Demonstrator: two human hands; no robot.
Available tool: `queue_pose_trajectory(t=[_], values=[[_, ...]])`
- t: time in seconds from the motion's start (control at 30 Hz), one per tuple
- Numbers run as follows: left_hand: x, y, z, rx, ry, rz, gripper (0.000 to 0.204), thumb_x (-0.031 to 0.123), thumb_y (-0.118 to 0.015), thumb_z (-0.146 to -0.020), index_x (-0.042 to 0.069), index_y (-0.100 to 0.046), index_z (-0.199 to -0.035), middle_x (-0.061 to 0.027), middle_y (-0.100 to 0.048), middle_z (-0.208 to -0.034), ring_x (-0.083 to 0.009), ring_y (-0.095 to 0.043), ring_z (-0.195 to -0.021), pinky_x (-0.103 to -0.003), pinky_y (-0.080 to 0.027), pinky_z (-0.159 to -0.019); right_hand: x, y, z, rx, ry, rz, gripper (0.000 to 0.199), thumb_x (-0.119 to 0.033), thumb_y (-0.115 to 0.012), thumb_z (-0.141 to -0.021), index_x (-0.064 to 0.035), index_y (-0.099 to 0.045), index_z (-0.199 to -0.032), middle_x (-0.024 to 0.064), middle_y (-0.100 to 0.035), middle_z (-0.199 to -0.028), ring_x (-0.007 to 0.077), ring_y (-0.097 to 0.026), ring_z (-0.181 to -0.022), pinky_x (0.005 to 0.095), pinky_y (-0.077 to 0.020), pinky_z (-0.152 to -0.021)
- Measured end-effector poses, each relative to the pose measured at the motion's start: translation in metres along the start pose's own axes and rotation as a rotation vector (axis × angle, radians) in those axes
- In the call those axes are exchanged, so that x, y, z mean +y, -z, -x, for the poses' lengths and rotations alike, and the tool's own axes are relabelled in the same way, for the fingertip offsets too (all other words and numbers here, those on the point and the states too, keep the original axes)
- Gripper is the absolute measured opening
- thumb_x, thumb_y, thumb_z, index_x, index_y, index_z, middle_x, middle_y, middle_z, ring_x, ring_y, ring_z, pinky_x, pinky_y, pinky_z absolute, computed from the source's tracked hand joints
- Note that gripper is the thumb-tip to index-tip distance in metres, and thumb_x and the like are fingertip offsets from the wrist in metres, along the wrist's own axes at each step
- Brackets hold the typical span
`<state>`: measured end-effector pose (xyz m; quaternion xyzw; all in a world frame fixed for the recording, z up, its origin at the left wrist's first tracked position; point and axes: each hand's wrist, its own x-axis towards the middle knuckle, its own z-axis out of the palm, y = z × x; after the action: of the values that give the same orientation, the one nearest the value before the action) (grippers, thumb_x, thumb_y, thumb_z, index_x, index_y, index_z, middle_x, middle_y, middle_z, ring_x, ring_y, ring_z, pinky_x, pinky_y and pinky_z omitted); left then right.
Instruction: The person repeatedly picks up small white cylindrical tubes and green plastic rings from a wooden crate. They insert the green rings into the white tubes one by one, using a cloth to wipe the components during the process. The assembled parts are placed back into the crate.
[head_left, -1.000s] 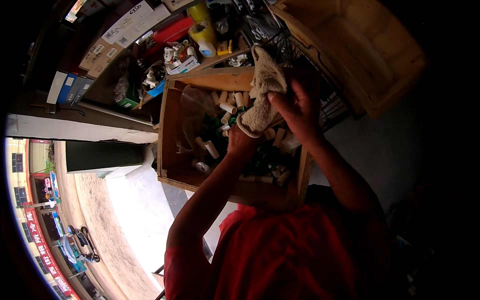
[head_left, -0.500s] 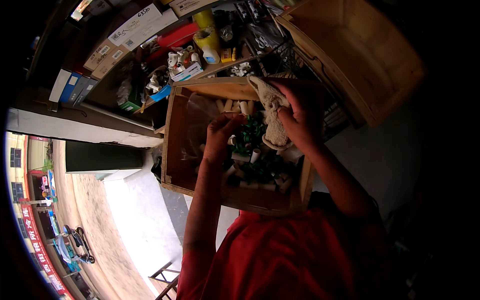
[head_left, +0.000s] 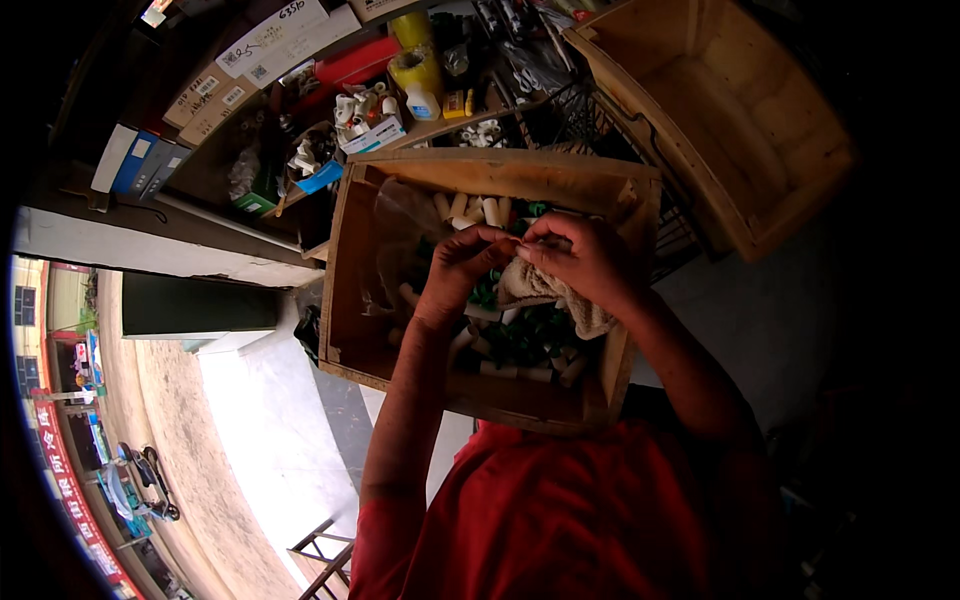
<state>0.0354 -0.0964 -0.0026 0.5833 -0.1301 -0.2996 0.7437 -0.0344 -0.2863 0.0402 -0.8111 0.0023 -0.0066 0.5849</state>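
Left hand: the left hand (head_left: pixel 462 268) is hovering over the middle of the crate (head_left: pixel 352 262), fingers curled in, with thumb and forefinger pinching the upper edge of the cloth (head_left: pixel 545 292).
Right hand: the right hand (head_left: pixel 585 262) is closing around the cloth from above, fingertips meeting those of the left hand at the same edge; the rest of the cloth is hanging below its palm.
Cloth: a pale, coarse rag, bunched up, is being held between both hands above the crate's right half, clear of the crate walls.
Crate: an open wooden crate is sitting right in front of the person, with its near wall by the red shirt (head_left: pixel 560 520).
Fittings: short white pipe pieces (head_left: pixel 470 208) are lying along the far side of the crate, and more white and green fittings (head_left: pixel 530 345) are piling up under the hands.
Bag: a clear plastic bag (head_left: pixel 400 225) is lying crumpled in the crate's left part.
Second crate: another wooden crate (head_left: pixel 740 120), tilted, is standing to the upper right, well apart from the hands.
Shelf: boxes (head_left: pixel 270 40), a yellow tape roll (head_left: pixel 415 70) and a small white bottle (head_left: pixel 423 102) are crowding the shelf beyond the crate.
Forearms: both are coming up from the lower edge, meeting over the crate.
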Motion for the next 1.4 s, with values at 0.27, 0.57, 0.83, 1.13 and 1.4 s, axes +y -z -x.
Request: queue_pose_trajectory(t=[0.27,0.57,0.83,1.13,1.4], values=[[0.004,-0.007,0.003,-0.014,-0.019,0.005,0.007,0.006,-0.065,-0.089,0.004,-0.067,-0.095,-0.0008,-0.067,-0.093,-0.0089,-0.059,-0.089,-0.025,-0.046,-0.084,0.004,0.003,0.0,-0.018,-0.007,0.103,0.012,-0.011,-0.066,-0.089,0.0002,-0.062,-0.093,0.0044,-0.065,-0.082,0.0089,-0.061,-0.077,0.0267,-0.0511,-0.067],[0.005,-0.014,0.0,-0.024,-0.048,0.044,0.014,0.004,-0.061,-0.089,0.002,-0.062,-0.103,-0.0035,-0.066,-0.096,-0.0128,-0.062,-0.093,-0.028,-0.048,-0.086,0.008,0.003,0.001,0.007,-0.019,0.057,0.016,-0.017,-0.065,-0.085,-0.0026,-0.061,-0.092,0.009,-0.066,-0.081,0.0178,-0.066,-0.076,0.0309,-0.0496,-0.066],[-0.001,-0.013,-0.002,-0.042,-0.104,0.087,0.025,-0.004,-0.061,-0.087,0.004,-0.058,-0.11,-0.0042,-0.064,-0.101,-0.0138,-0.062,-0.095,-0.028,-0.049,-0.085,0.006,0.003,0.001,-0.031,-0.004,0.132,0.018,-0.019,-0.067,-0.083,-0.0029,-0.063,-0.092,0.0111,-0.068,-0.082,0.022,-0.067,-0.075,0.0332,-0.0498,-0.066],[-0.004,-0.013,-0.001,-0.05,-0.141,0.056,0.026,-0.007,-0.057,-0.087,0.004,-0.059,-0.11,-0.0029,-0.065,-0.098,-0.0105,-0.061,-0.089,-0.026,-0.048,-0.079,0.006,0.001,0.0,-0.045,0.029,0.155,0.013,-0.012,-0.067,-0.084,-0.0003,-0.064,-0.09,0.0067,-0.067,-0.08,0.0117,-0.064,-0.073,0.0279,-0.0498,-0.065],[-0.005,-0.011,-0.001,-0.075,-0.035,0.332,0.018,-0.001,-0.059,-0.088,0.005,-0.061,-0.105,-0.0033,-0.066,-0.098,-0.0086,-0.058,-0.082,-0.023,-0.043,-0.066,0.003,0.001,0.001,-0.051,0.084,0.163,0.013,-0.012,-0.068,-0.083,-0.0013,-0.063,-0.09,0.0068,-0.067,-0.079,0.0118,-0.064,-0.073,0.0274,-0.0503,-0.065]])
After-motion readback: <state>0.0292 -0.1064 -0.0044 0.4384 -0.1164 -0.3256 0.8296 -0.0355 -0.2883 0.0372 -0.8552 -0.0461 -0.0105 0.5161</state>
